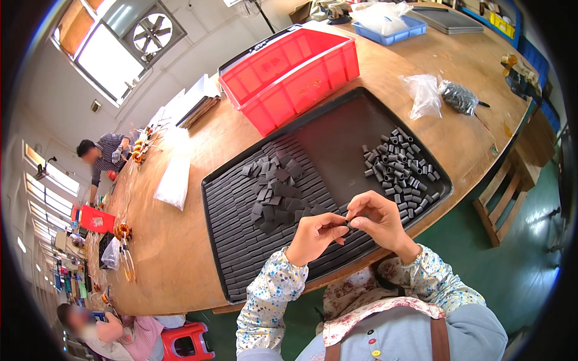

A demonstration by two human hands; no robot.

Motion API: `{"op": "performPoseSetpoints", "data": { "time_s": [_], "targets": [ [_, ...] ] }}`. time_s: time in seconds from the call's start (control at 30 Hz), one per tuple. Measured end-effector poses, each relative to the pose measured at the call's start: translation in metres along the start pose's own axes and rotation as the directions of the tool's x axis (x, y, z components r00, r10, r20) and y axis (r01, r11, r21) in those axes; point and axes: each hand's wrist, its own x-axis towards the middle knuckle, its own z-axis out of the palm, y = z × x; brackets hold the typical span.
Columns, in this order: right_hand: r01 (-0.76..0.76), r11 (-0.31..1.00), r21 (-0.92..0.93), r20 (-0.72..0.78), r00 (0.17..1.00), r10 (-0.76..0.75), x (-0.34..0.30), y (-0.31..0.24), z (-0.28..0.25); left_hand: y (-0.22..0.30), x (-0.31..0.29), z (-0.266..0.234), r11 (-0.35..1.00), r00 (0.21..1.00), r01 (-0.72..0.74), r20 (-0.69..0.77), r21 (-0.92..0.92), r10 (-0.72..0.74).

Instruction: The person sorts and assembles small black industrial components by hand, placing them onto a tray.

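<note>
My left hand [318,236] and my right hand [380,220] meet over the near edge of a large black tray [337,157]. Their fingertips pinch together on a small dark piece [348,223], mostly covered by the fingers, so its kind cannot be made out. In the tray's left part, flat dark strips [241,210] lie in close rows. A loose heap of thin black square pieces [278,186] rests on top of them. Many short black tubes [400,168] are scattered in the tray's right part, close to my right hand.
Behind the tray stands a red plastic crate [295,78]. Clear plastic bags [421,95] and a bag of dark parts [459,97] lie to the right. A blue bin [388,35] is farther back. Two other people [109,157] sit at left; a wooden pallet-like frame [503,201] stands right.
</note>
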Motion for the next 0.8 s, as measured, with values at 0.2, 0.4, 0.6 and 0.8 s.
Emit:
{"op": "performPoseSetpoints", "data": {
  "time_s": [0.2, 0.4, 0.6, 0.8],
  "targets": [
    [0.085, 0.979, -0.183, 0.082, 0.994, -0.071, 0.0, 0.002, -0.003, -0.002, 0.001, -0.005, 0.975, 0.994, 0.054, 0.1, -0.215, -0.033],
    [-0.057, 0.998, 0.005, 0.052, 0.997, 0.057, -0.001, -0.014, 0.003, 0.003, 0.001, -0.004, 0.943, 0.993, 0.059, 0.12, -0.328, -0.021],
    [0.276, 0.791, -0.547, 0.271, 0.952, -0.145, 0.013, -0.027, -0.008, 0.002, -0.001, -0.005, 0.944, 0.993, 0.052, 0.116, -0.326, -0.015],
    [0.183, 0.876, -0.445, 0.187, 0.976, -0.109, 0.018, -0.019, 0.0, 0.01, -0.003, -0.009, 0.945, 0.998, 0.014, 0.06, -0.327, 0.006]
  ]
}}
